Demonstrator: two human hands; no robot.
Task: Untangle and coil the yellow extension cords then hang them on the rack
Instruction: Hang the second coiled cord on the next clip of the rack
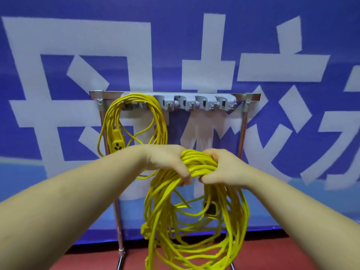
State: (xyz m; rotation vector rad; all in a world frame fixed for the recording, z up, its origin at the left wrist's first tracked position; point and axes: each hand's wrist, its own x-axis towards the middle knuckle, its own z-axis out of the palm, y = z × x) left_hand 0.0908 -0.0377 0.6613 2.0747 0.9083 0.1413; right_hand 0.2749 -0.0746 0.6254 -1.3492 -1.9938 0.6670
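Large white Chinese characters, cropped and unreadable, cover the blue banner [194, 45].

Both bare forearms are reaching forward from the lower corners of the view and converging toward the middle, wrists nearly level with each other. The left hand [165, 162] is turning palm down, its fingers curling over and its thumb closing underneath, gripping the top of a bundled coil of thin yellow plastic-sheathed extension cord [194, 211]. The right hand [220, 168] is sitting just beside it, knuckles up, fingers wrapping over the same bundle from the other side and the thumb pinching in below. The two thumbs are lying close together, almost touching, under the gathered strands.
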